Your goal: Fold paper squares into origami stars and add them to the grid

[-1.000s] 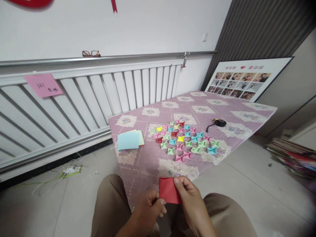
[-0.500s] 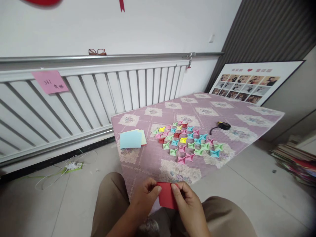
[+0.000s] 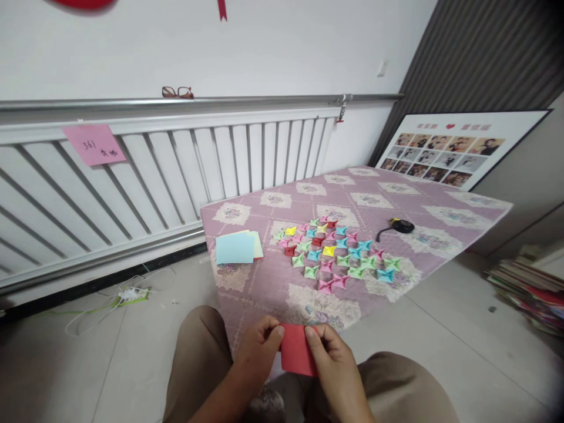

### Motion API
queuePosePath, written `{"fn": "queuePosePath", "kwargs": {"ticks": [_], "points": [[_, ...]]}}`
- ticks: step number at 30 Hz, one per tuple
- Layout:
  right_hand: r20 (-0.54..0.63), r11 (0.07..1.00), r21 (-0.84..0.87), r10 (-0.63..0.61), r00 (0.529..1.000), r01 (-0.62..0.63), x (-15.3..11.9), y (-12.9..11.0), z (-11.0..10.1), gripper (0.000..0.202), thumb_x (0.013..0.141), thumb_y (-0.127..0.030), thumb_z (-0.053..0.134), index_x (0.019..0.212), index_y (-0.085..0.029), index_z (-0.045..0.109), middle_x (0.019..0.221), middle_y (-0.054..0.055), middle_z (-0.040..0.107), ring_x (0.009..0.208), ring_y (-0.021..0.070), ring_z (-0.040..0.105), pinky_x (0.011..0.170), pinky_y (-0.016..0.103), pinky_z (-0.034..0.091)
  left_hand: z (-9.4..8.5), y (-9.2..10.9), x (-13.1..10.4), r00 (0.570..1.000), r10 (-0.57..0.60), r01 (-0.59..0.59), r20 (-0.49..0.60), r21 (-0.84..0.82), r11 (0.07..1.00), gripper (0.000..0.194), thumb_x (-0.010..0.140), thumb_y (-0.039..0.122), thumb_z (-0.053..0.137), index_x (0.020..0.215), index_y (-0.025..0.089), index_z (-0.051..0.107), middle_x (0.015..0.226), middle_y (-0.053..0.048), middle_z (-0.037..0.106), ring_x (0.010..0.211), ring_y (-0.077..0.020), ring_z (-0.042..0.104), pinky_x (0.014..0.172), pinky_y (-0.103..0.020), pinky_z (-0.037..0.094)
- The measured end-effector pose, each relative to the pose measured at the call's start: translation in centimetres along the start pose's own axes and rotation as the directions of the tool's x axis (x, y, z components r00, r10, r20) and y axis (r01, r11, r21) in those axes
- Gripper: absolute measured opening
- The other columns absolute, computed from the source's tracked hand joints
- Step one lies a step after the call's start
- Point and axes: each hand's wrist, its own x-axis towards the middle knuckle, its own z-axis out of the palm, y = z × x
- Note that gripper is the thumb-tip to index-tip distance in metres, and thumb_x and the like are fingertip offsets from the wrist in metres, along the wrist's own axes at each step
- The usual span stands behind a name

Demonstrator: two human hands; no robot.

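A red sheet of paper (image 3: 298, 352) is stretched between my two hands, over my lap by the table's near edge. My left hand (image 3: 261, 348) pinches its upper left corner between thumb and fingers. On the opposite side, my right hand (image 3: 333, 354) grips the upper right part, thumb lying on the front. Whether the paper is folded at its top edge I cannot tell. Beyond the hands, several small folded paper shapes (image 3: 328, 251) in pink, green, blue, yellow and red stand in rows. To their left lies a stack of coloured paper sheets (image 3: 235, 248), light blue on top.
A patterned lilac cloth covers the table (image 3: 259, 282). A black coiled cord or tape (image 3: 402, 226) lies toward its right side. Behind are a white radiator (image 3: 247, 155) and a pipe carrying glasses (image 3: 177, 92). A power strip (image 3: 134, 295) with cables sits on the floor at left.
The red paper has tilted so that its face shows flatter and lighter. Both hands keep their grip and have barely moved. The whole view has shifted slightly.
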Motion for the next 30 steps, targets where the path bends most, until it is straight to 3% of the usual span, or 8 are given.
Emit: {"fn": "queuePosePath", "kwargs": {"ticks": [8,20,26,30], "points": [[0.021,1.000,0.020,-0.010,1.000,0.010,0.0,0.8,0.7,0.039,0.080,-0.056,0.052,0.063,-0.021,0.050,0.059,-0.004,0.045,0.056,0.0127,0.039,0.051,0.023,0.035,-0.4,-0.7,0.2,0.999,0.009,-0.009,-0.033,-0.014,1.000,0.027,0.082,0.039,0.046,0.063,0.019,0.042,0.057,0.006,0.038,0.056,-0.0104,0.033,0.054,-0.024,0.029],[-0.045,0.999,0.031,0.028,0.999,-0.026,0.5,1.6,0.4,0.040,0.080,-0.057,0.052,0.064,-0.021,0.049,0.059,-0.005,0.044,0.056,0.0120,0.037,0.052,0.023,0.034,0.0,-1.2,-0.7,0.995,-0.075,0.074,0.059,0.024,0.997,0.025,0.076,0.039,0.049,0.062,0.020,0.043,0.052,0.006,0.044,0.051,-0.0104,0.040,0.053,-0.024,0.031],[-0.022,0.990,0.124,0.064,0.998,-0.061,0.9,2.7,1.0,0.038,0.080,-0.055,0.054,0.065,-0.021,0.049,0.059,-0.005,0.044,0.055,0.0117,0.037,0.051,0.022,0.034,-0.2,-1.2,-1.0,1.000,-0.004,0.001,0.024,0.124,0.992,0.020,0.080,0.030,0.046,0.063,0.020,0.043,0.058,0.005,0.044,0.059,-0.0114,0.042,0.058,-0.024,0.033],[-0.017,0.990,0.122,0.074,0.997,-0.071,1.4,3.2,1.3,0.038,0.081,-0.055,0.052,0.066,-0.021,0.048,0.060,-0.005,0.044,0.055,0.0116,0.037,0.051,0.022,0.035,-0.2,-2.2,-0.8,0.998,-0.048,0.046,0.049,0.053,0.998,0.009,0.076,0.020,0.048,0.068,0.019,0.044,0.057,0.007,0.044,0.055,-0.0099,0.040,0.055,-0.023,0.032]]}}
